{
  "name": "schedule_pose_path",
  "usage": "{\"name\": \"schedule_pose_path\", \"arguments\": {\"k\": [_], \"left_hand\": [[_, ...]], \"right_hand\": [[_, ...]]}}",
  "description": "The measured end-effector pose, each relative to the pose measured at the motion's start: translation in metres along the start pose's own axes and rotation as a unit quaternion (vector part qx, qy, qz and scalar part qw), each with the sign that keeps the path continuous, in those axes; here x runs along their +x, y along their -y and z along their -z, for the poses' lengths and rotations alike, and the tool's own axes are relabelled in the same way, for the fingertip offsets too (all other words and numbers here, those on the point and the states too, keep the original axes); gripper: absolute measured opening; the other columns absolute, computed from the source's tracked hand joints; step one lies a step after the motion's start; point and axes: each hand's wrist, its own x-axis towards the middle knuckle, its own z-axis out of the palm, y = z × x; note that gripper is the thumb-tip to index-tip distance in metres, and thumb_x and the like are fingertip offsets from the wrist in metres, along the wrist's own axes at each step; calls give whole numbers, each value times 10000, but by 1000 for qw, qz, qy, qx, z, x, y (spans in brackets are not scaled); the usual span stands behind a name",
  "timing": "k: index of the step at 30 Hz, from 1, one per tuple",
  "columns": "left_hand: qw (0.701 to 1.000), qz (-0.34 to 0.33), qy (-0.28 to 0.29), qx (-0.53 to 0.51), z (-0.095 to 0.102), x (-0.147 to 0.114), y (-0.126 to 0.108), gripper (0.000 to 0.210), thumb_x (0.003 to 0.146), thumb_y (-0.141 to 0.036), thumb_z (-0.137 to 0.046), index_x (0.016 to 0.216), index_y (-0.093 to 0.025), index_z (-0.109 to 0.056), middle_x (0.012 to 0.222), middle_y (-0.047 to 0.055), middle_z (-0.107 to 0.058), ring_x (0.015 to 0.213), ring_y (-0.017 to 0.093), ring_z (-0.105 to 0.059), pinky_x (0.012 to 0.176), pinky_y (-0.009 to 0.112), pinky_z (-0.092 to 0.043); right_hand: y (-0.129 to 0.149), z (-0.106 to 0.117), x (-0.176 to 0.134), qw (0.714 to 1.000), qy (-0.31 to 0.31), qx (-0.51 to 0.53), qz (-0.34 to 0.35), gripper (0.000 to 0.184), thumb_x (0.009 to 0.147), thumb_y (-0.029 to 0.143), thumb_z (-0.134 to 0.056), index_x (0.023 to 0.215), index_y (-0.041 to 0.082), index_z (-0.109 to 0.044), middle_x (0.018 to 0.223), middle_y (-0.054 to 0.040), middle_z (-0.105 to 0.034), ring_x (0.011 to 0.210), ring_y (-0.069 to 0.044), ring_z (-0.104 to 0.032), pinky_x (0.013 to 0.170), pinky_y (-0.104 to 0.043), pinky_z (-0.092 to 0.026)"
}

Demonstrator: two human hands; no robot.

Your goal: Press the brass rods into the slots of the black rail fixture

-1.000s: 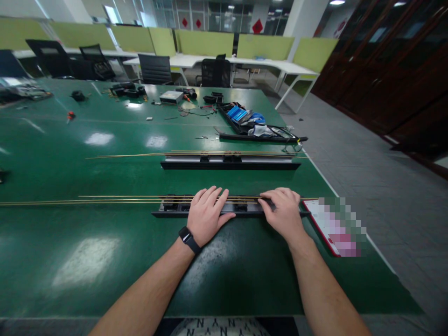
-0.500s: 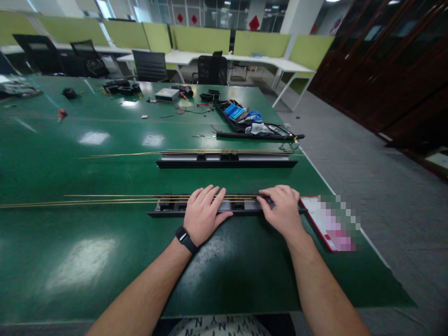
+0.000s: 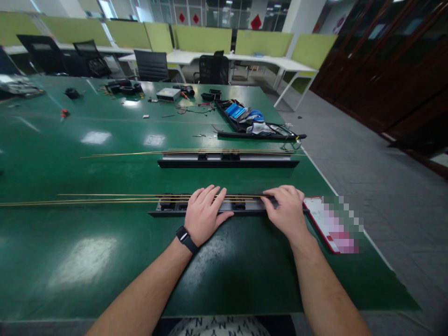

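Note:
In the head view, a long black metal rail (image 3: 196,214) with a silver-grey inner face lies across the table in front of me. Black blocks (image 3: 167,201) sit inside it. Several thin brass-coloured rods (image 3: 115,201) run along its top and stick out far past its left end. My left hand (image 3: 206,214), with a black watch on the wrist, lies palm down across the rods and rail, fingers stretched out and thumb apart. Near the rail's right end, my right hand (image 3: 285,207) has thumb and index finger closed on a rod; its other fingers are curled.
Farther back lies a second black rail (image 3: 227,164) with rods on it. Behind it stands a black tray (image 3: 227,117) holding blue and white items. A red-edged phone-like object (image 3: 317,217), partly pixelated, lies right of my right hand. The table's right edge (image 3: 324,177) slopes beyond.
My right hand has shifted slightly right along the rail. The left end of one rod reaches a little farther left. My left hand stays in place on the rods.

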Motion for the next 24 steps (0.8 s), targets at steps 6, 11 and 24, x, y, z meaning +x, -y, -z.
{"name": "schedule_pose_path", "arguments": {"k": [6,11,24], "left_hand": [[1000,1,2,1,1,0,0,621,979,-610,-543,1456,-212,-568,1444,121,-641,1377,312,-554,1175,487,-355],[1000,1,3,3,1,0,0,625,977,-606,-551,1457,-206,-566,1447,120,-639,1377,311,-553,1167,487,-358],[1000,-10,-23,11,-1,0,0,629,958,-601,-592,1432,-189,-593,1411,124,-665,1343,309,-584,1141,491,-399]], "right_hand": [[7,-4,0,999,20,12,28,134,982,292,-604,950,258,-730,967,-18,-776,1013,-242,-583,947,-440,-314],[4,-1,0,1000,2,3,11,92,945,304,-659,961,244,-727,973,-32,-772,1029,-256,-579,960,-447,-319],[2,-5,-1,1000,-15,-7,6,34,901,255,-702,923,234,-718,951,-20,-765,1017,-254,-566,939,-431,-315]]}}
